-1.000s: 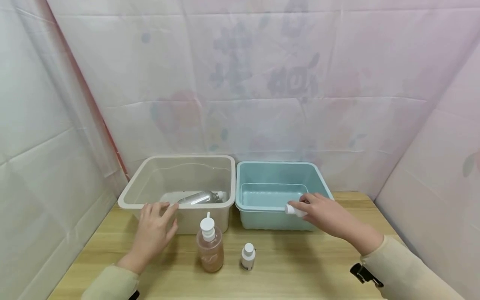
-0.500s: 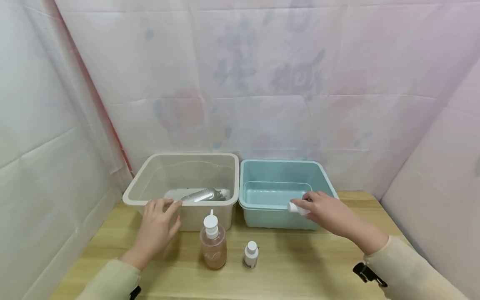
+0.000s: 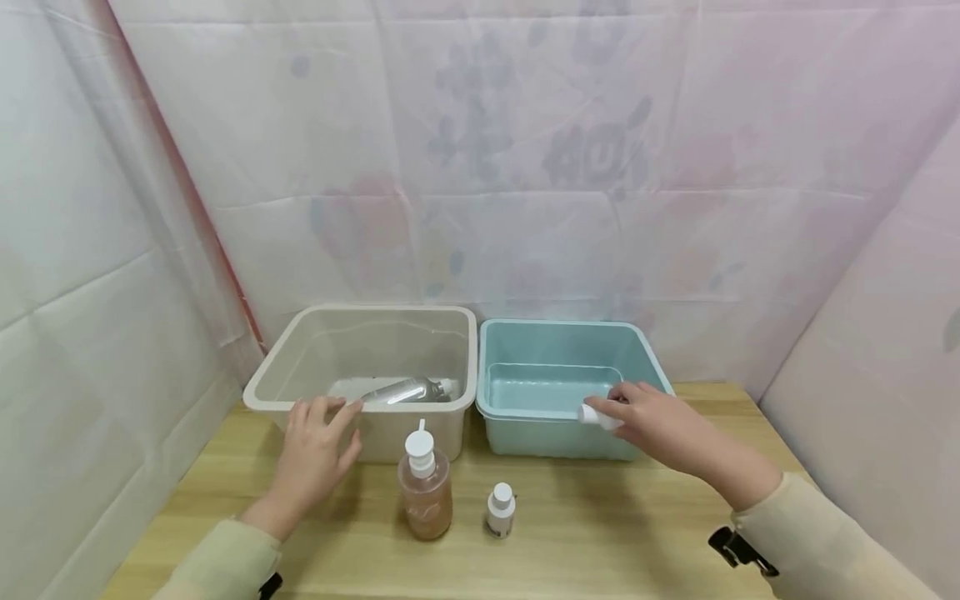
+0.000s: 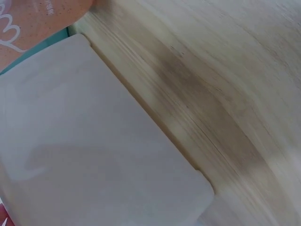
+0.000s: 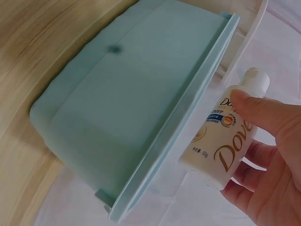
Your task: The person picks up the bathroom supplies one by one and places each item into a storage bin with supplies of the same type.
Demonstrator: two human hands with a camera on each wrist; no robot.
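My right hand grips a small white Dove bottle at the front rim of the blue bin. In the right wrist view the thumb lies across the bottle's front near its cap, with fingers curled behind. My left hand has its fingertips right at the front rim of the beige bin, fingers loosely bent and holding nothing. A clear bottle lies on its side inside the beige bin. On the table stand a pump bottle of pinkish-brown liquid and a small white capped bottle.
The two bins stand side by side at the back of the wooden table. A pale patterned curtain hangs close behind them, and more sheeting closes in the left and right sides. The pump bottle stands in front of the beige bin.
The head view has shifted slightly. Both hands stay at the bin rims, the right one still holding the white bottle, which has moved barely at all.
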